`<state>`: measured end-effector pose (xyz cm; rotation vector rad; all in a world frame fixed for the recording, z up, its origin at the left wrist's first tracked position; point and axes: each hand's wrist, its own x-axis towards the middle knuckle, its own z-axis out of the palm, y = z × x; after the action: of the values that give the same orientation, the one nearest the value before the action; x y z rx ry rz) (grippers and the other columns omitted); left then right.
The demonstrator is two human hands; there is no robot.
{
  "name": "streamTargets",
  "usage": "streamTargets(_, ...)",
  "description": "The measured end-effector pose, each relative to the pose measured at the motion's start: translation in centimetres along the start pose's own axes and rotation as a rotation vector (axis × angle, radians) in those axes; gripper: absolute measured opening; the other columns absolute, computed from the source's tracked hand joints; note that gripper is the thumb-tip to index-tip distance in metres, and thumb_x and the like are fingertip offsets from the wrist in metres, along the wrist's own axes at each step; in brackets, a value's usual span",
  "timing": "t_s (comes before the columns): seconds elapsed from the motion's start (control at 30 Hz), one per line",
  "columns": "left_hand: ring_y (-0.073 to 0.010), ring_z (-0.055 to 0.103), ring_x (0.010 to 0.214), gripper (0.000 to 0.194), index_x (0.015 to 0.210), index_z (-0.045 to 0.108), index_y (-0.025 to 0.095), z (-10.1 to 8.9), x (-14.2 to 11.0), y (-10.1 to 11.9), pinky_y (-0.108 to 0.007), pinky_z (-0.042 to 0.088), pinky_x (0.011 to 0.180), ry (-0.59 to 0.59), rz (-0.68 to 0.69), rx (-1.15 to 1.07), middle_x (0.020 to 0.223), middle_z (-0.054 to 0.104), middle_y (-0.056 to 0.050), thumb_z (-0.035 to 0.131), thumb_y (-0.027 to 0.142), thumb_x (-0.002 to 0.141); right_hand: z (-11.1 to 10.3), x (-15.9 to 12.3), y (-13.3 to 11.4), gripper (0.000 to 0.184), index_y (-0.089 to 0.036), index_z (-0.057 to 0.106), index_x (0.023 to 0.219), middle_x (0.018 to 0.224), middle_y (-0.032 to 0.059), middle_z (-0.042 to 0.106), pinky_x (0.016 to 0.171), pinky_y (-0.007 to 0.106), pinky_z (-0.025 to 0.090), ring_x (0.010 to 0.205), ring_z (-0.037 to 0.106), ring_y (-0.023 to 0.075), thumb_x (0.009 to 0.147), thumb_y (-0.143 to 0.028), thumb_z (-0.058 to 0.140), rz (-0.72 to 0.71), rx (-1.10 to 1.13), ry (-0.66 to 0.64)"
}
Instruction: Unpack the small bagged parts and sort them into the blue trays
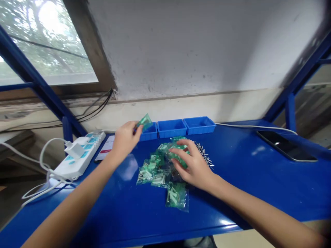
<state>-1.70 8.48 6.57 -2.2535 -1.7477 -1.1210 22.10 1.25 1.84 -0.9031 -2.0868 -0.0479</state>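
My left hand (125,139) is raised near the back of the blue table (258,179), pinching a small green plastic packet (144,121) just above the leftmost blue bin (150,132). Lower down, my right hand (192,163) rests with fingers spread on a pile of green packets (157,168) holding small metal parts. One packet (177,196) lies apart, nearest the table's front edge. A heap of loose metal pins (205,155) sits just behind my right hand.
Three blue bins stand in a row at the back, the middle bin (172,128) and right bin (199,124) beside the first. A white power strip (80,155) with cables and a phone (104,148) lie at left. Another dark phone (287,145) lies at right.
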Motion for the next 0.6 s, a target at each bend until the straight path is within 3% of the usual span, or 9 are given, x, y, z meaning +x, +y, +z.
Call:
streamTargets(0.07, -0.0321, 0.056, 0.098, 0.055, 0.118, 0.052, 0.008, 0.4, 1.0, -1.0, -0.043, 0.042, 0.086, 0.023, 0.086, 0.219, 0.106, 0.059, -0.019, 0.056, 0.048, 0.080, -0.1, 0.1, 0.2, 0.026, -0.021, 0.056, 0.111, 0.115, 0.0140, 0.044, 0.081, 0.045, 0.048, 0.106, 0.047, 0.0272, 0.086, -0.023, 0.051, 0.039, 0.009, -0.012)
streamTargets(0.13, -0.0344, 0.051, 0.109, 0.064, 0.128, 0.044, 0.007, 1.4, 0.6, -1.2, -0.045, 0.040, 0.091, -0.068, 0.141, 0.272, 0.117, 0.054, -0.021, 0.053, 0.049, 0.081, -0.1, 0.1, 0.3, 0.025, -0.020, 0.057, 0.109, 0.114, 0.0139, 0.045, 0.083, 0.045, 0.047, 0.107, 0.047, 0.0270, 0.086, -0.025, 0.050, 0.052, 0.017, -0.047)
streamTargets(0.23, -0.0288, 0.052, 0.110, 0.048, 0.122, 0.052, 0.017, 3.7, -1.0, -0.2, -0.041, 0.041, 0.092, -0.362, 0.258, 0.172, 0.117, 0.058, -0.013, 0.045, 0.049, 0.086, 0.0, 0.0, 0.3, 0.023, -0.019, 0.059, 0.106, 0.111, 0.0136, 0.047, 0.084, 0.045, 0.047, 0.105, 0.047, 0.0268, 0.086, -0.026, 0.050, 0.044, 0.029, -0.107)
streamTargets(0.33, -0.0303, 0.057, 0.105, 0.047, 0.113, 0.059, 0.022, 5.7, -1.5, 1.2, -0.040, 0.045, 0.085, -0.530, 0.193, 0.129, 0.114, 0.063, -0.011, 0.052, 0.054, 0.080, 0.2, -0.1, 0.5, 0.022, -0.019, 0.061, 0.104, 0.108, 0.0129, 0.049, 0.084, 0.046, 0.047, 0.102, 0.048, 0.0265, 0.086, -0.027, 0.051, 0.063, 0.031, -0.129)
streamTargets(0.47, -0.0278, 0.064, 0.090, 0.039, 0.104, 0.064, 0.024, 7.1, -0.6, 1.6, -0.036, 0.048, 0.073, -0.586, 0.125, 0.033, 0.104, 0.068, -0.009, 0.058, 0.049, 0.075, 0.1, 0.0, 1.0, 0.021, -0.020, 0.062, 0.102, 0.105, 0.0117, 0.051, 0.083, 0.045, 0.046, 0.100, 0.049, 0.0259, 0.085, -0.027, 0.052, 0.090, 0.029, -0.134)
streamTargets(0.6, -0.0244, 0.066, 0.084, 0.027, 0.094, 0.065, 0.023, 8.0, -0.7, 0.5, -0.032, 0.050, 0.067, -0.551, 0.083, -0.056, 0.096, 0.070, -0.006, 0.056, 0.041, 0.076, 0.2, 0.0, 1.3, 0.020, -0.019, 0.063, 0.101, 0.099, 0.0105, 0.053, 0.083, 0.044, 0.046, 0.097, 0.049, 0.0254, 0.086, -0.027, 0.052, 0.105, 0.054, -0.163)
